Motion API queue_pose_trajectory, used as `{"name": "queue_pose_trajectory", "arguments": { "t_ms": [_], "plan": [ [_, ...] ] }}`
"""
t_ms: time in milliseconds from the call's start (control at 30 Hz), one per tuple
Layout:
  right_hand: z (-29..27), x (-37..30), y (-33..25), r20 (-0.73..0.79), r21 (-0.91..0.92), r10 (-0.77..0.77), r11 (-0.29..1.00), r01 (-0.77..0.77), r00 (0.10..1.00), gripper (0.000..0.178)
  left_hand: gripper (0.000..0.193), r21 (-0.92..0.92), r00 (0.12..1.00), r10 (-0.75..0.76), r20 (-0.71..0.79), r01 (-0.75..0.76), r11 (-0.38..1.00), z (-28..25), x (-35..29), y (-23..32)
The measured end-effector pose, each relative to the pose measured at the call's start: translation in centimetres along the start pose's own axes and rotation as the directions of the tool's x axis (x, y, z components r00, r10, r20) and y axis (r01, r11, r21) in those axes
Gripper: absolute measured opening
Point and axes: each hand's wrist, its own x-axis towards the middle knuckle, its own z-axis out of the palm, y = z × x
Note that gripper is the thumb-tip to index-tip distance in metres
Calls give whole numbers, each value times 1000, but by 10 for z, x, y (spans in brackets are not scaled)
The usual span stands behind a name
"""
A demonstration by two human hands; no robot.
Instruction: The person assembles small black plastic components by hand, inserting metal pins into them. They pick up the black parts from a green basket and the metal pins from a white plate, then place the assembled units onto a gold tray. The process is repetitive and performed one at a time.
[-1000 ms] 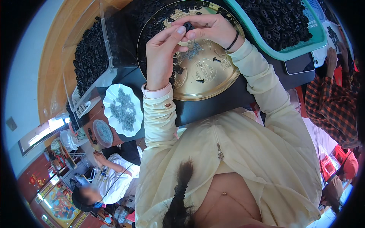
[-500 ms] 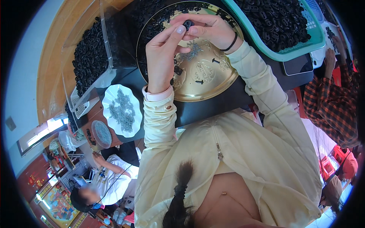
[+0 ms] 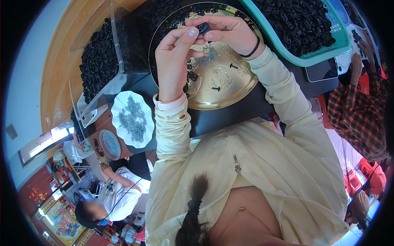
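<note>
Over the round gold tray (image 3: 230,96), a small black plastic cord lock (image 3: 203,28) is pinched between my two hands. My left hand (image 3: 174,55) grips it from the left with thumb and fingertips. My right hand (image 3: 233,35) closes on its right side, thumb below and fingers stretched over the top. Beneath them lies a small heap of metal springs (image 3: 208,56) on the tray. Two loose black pegs (image 3: 216,88) lie near its front, and more black parts (image 3: 192,76) sit beside my left wrist. The inner fingertips are partly hidden.
A clear bin of black parts (image 3: 98,61) stands left. Nearer are a white scalloped dish (image 3: 148,130) of springs and a smaller tub (image 3: 110,144). A teal basket (image 3: 301,60) of black cord locks and a phone (image 3: 322,71) are right. People sit on both sides.
The cord lock has turned slightly between my fingers, showing its broader oval side. Both hands have shifted a little to the right and stay closed on it.
</note>
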Motion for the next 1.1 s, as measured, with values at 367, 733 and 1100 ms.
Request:
{"name": "queue_pose_trajectory", "arguments": {
  "t_ms": [367, 733, 1100],
  "plan": [
    [19, -3, -20, -133, -260, -32, 965, -3, 991, 27, 18, 46, 999, 35, -22, -34, 998, 1, -3, 2],
    [10, 7, -34, -467, 530, -150, 741, 412, 871, 62, 25, 148, 995, -23, -94, 36, 988, -6, 3, 12],
    [4, 2, -11, -492, -61, 68, 992, -112, 868, 30, 17, 943, 943, 250, 220, -271, 192, -14, 12, -41]
  ]
}}
